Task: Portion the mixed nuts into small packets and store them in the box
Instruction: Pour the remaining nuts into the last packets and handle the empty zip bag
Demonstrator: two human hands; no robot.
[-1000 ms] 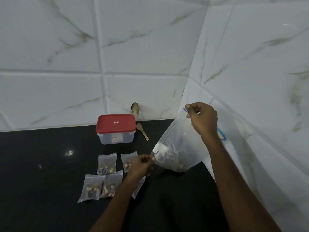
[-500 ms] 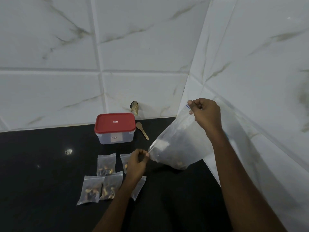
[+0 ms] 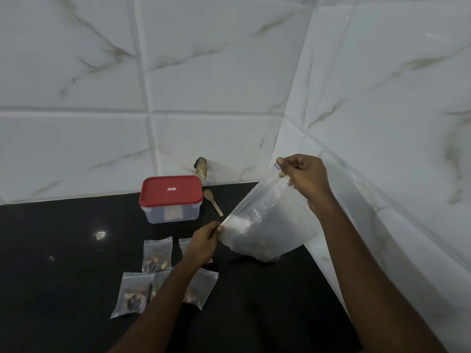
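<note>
A large clear zip bag (image 3: pixel 270 225) with a few nuts at its bottom hangs tilted over the black counter (image 3: pixel 63 263). My right hand (image 3: pixel 304 178) pinches its upper corner by the blue zip strip. My left hand (image 3: pixel 204 242) pinches the lower end of the same top edge. Several small clear packets of mixed nuts lie on the counter under my left forearm, among them one packet (image 3: pixel 156 256) and a nearer packet (image 3: pixel 132 294). A clear box with a red lid (image 3: pixel 170 191) stands closed behind them.
A small wooden spoon (image 3: pixel 212 201) lies right of the box. White marble-look tiled walls (image 3: pixel 229 85) meet in a corner behind and to the right of the counter. A small brownish object (image 3: pixel 201 167) sits on the back wall above the box.
Both hands have stayed on the bag's top edge. The bag has tilted further, its right corner raised a little and my left hand shifted slightly left and down along the edge.
</note>
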